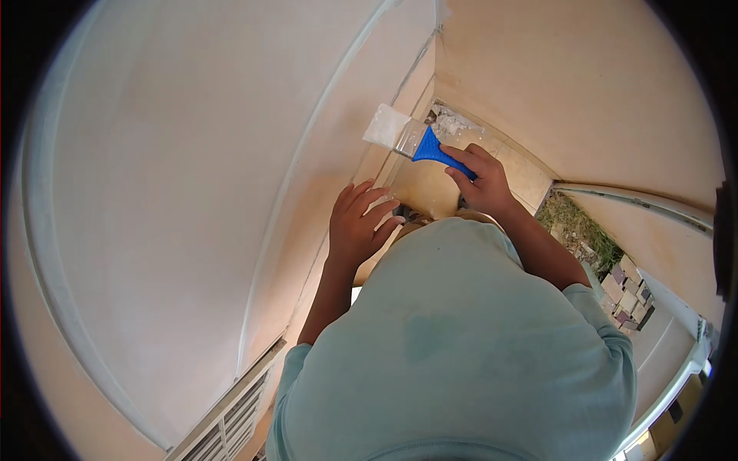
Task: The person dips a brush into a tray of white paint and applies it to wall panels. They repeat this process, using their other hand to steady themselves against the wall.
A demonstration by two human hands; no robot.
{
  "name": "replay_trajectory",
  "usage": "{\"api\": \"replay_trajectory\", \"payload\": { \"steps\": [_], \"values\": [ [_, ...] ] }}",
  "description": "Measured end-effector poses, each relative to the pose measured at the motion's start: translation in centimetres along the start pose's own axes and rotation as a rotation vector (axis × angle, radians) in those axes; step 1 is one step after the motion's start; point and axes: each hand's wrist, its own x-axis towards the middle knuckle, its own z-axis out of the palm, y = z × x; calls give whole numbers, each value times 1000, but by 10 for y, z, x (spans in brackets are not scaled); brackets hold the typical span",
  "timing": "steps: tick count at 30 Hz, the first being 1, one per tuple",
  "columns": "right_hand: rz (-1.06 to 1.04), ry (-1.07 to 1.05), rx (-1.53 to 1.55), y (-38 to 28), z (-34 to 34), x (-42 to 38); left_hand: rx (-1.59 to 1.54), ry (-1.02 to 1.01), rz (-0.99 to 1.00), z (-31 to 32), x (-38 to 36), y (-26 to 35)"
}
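My right hand is closed round the blue handle of a putty knife. Its metal blade points up and left, and white filler coats the end, overlapping the lower wall in this view. My left hand holds nothing; its fingers are apart and slightly curled, with whitish traces at the tips. It hangs beside the wall, to the left of the knife. Pale smoothed seams run along that wall.
A second wall rises on the right, meeting the first in a corner. White scraps lie on the tiled floor there. A louvred panel is at lower left. Grass and broken tiles lie at right.
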Motion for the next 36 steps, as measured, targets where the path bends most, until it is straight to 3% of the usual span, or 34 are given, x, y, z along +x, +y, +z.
{"api": "replay_trajectory", "payload": {
  "steps": [5,8,13,27,32,36],
  "values": [
    [-105,-139,111,27,1,-21,102,28,-281,-3,-43,70],
    [-116,-165,217,33,10,-29,301,-1,-337,0,-47,95],
    [-224,-233,128,4,53,-36,491,-160,-360,-22,-60,91],
    [-205,87,199,9,110,-55,374,-374,173,9,-7,53],
    [-226,254,227,8,128,-60,345,-402,195,12,-10,45],
    [-191,195,180,7,130,-60,416,-452,185,-3,-13,48]
  ]
}}
